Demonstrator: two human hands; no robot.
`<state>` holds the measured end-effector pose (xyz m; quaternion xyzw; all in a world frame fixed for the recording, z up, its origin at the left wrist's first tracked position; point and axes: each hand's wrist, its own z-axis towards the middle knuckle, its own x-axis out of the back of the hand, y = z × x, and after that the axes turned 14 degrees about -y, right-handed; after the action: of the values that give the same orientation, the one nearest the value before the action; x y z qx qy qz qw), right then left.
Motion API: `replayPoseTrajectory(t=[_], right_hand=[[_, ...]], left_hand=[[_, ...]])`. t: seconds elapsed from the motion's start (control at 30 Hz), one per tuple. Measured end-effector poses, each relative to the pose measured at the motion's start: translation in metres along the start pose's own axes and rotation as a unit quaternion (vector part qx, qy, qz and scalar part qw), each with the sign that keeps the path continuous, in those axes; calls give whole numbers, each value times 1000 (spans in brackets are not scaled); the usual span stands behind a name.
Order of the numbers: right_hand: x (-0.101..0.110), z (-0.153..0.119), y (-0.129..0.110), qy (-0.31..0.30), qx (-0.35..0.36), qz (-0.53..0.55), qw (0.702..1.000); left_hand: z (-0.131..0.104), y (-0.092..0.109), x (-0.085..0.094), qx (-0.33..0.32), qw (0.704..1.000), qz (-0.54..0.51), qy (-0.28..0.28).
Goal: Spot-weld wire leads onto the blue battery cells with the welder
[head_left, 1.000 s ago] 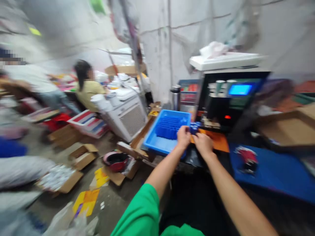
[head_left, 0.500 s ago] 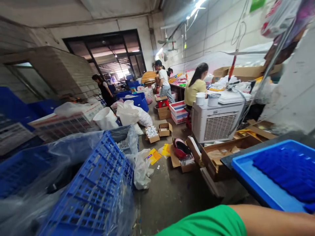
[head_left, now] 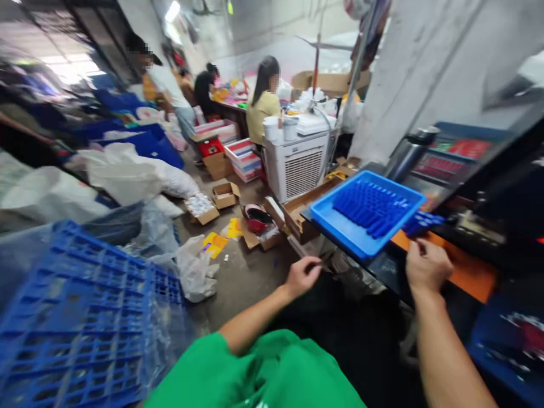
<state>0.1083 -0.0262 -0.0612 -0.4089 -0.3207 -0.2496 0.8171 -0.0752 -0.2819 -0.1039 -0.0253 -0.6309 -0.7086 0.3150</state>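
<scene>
My left hand [head_left: 302,275] hangs in front of the workbench edge with its fingers curled in a pinch. Whatever it may hold is too small and blurred to make out. Over the bench, my right hand [head_left: 428,265] is closed, its knuckles up, just short of a small heap of blue parts [head_left: 424,222]. Its fingertips are partly hidden, so I cannot tell what is in them. Between and beyond both hands lies a light-blue tray [head_left: 366,248] with rows of dark-blue pieces [head_left: 361,207] in it.
A steel flask [head_left: 410,153] stands behind the tray. Dark machinery [head_left: 505,198] and an orange surface [head_left: 471,272] are at the right. An air cooler [head_left: 301,164], open cartons [head_left: 225,195] and a blue crate [head_left: 76,317] stand around the floor. Several people work farther back.
The view has swung right and down, bringing both my hands, the flask and the machinery into sight. Earlier only one bare arm and a green sleeve showed beside the tray.
</scene>
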Motion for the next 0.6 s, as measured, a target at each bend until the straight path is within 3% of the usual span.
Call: replayPoseTrajectory(t=[0.07, 0.17, 0.23, 0.3, 0.37, 0.43, 0.5, 0.6], right_hand=[[6, 0, 14, 11, 1, 3, 1000], [9, -2, 7, 57, 29, 44, 997], [15, -12, -8, 99, 50, 64, 992], [21, -29, -31, 112, 95, 74, 986], [21, -48, -60, 68, 174, 86, 979], [11, -62, -93, -23, 264, 107, 958], [-11, -70, -126, -115, 324, 132, 930], [-55, -74, -162, -207, 354, 162, 898]], left_hand=[[-62, -46, 19, 139, 989, -23, 49], [-162, -116, 50, 323, 935, -34, 145], [-218, -147, 60, 408, 890, -45, 200], [-255, -163, 59, 483, 847, -62, 215], [-268, -172, 54, 519, 826, -69, 210], [-262, -182, 48, 529, 823, -66, 194], [-244, -199, 43, 531, 827, -59, 174], [-207, -235, 40, 527, 836, -50, 144]])
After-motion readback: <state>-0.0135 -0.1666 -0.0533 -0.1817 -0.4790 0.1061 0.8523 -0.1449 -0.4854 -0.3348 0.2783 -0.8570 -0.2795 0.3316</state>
